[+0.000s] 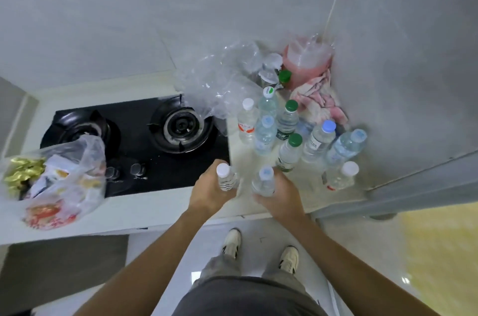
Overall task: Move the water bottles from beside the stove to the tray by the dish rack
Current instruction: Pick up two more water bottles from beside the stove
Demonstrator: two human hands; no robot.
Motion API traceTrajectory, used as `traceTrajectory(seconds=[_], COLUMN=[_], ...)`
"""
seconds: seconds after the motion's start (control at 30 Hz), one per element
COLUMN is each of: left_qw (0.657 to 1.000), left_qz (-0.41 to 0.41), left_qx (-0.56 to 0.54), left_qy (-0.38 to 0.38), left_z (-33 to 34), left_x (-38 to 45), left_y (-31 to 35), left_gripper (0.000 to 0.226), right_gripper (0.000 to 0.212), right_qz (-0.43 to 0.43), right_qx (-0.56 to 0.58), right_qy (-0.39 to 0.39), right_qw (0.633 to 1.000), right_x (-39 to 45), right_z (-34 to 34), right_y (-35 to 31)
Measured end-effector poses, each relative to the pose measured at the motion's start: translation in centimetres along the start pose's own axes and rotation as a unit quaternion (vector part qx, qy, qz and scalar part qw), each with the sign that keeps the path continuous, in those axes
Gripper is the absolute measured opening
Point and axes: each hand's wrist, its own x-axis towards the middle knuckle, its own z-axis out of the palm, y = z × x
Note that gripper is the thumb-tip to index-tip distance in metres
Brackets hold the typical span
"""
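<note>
Kitchen counter (160,215), frame centre: left hand (210,193) and right hand (280,199) each grip a water bottle; lifting carelessly could topple the clustered bottles (287,132).

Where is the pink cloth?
In the head view, the pink cloth lies crumpled in the counter's far right corner against the wall, behind the bottles and beside the pink cups.

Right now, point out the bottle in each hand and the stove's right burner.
Bottle in left hand (225,178), head view: on its ribbed neck below the white cap.
Bottle in right hand (263,182), head view: on its clear shoulder.
Right burner (181,126), head view: on its centre ring.
</note>
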Motion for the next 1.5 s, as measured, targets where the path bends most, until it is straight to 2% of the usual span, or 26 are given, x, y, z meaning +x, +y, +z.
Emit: traceTrajectory(seconds=[0.27,0.43,0.6,0.7,0.9,1.07,1.17,1.27,1.4,1.5], left_qw=[0.994,0.993,0.99,0.982,0.971,0.965,0.95,0.929,0.884,0.844], left_qz=[-0.067,-0.047,-0.01,-0.036,-0.122,-0.114,-0.121,-0.112,-0.097,-0.081], left_qx=[0.012,-0.035,-0.102,-0.152,-0.196,-0.231,-0.285,-0.347,-0.431,-0.472], left_qy=[0.081,0.098,0.095,0.104,0.064,0.053,0.044,0.063,0.151,0.241], left_z=[-5.5,-8.0,-7.1,-6.1,-3.7,-3.4,-4.6,-6.6,-10.2,-13.1], left_x=[-3.7,-3.9,-3.9,-3.5,-2.4,-1.4,-2.1,-4.0,-8.0,-12.3], left_y=[-7.2,-11.1,-12.7,-13.5,-15.6,-16.5,-16.4,-15.2,-13.7,-13.3], left_gripper=[0.047,0.06,0.062,0.062,0.058,0.053,0.042,0.043,0.048,0.065], right_gripper=[0.054,0.062,0.065,0.061,0.063,0.05,0.048,0.042,0.049,0.056], right_qz=[-0.101,-0.131,-0.06,-0.02,0.038,0.069,0.078,0.056,-0.009,-0.066], right_qx=[-0.02,-0.038,-0.032,-0.015,0.002,0.017,0.065,0.11,0.151,0.174], right_qy=[-0.089,-0.076,-0.095,-0.112,-0.117,-0.124,-0.125,-0.152,-0.236,-0.305], right_qw=[0.991,0.988,0.993,0.993,0.992,0.99,0.987,0.981,0.96,0.934], right_x=[1.0,0.9,0.8,0.6,0.8,1.7,2.1,2.5,3.0,1.9], right_z=[6.3,8.9,9.8,10.5,11.7,12.5,12.8,13.1,13.7,14.9], right_y=[-4.4,-5.7,-4.5,-3.6,-2.7,-2.6,-4.4,-7.8,-14.3,-19.7])
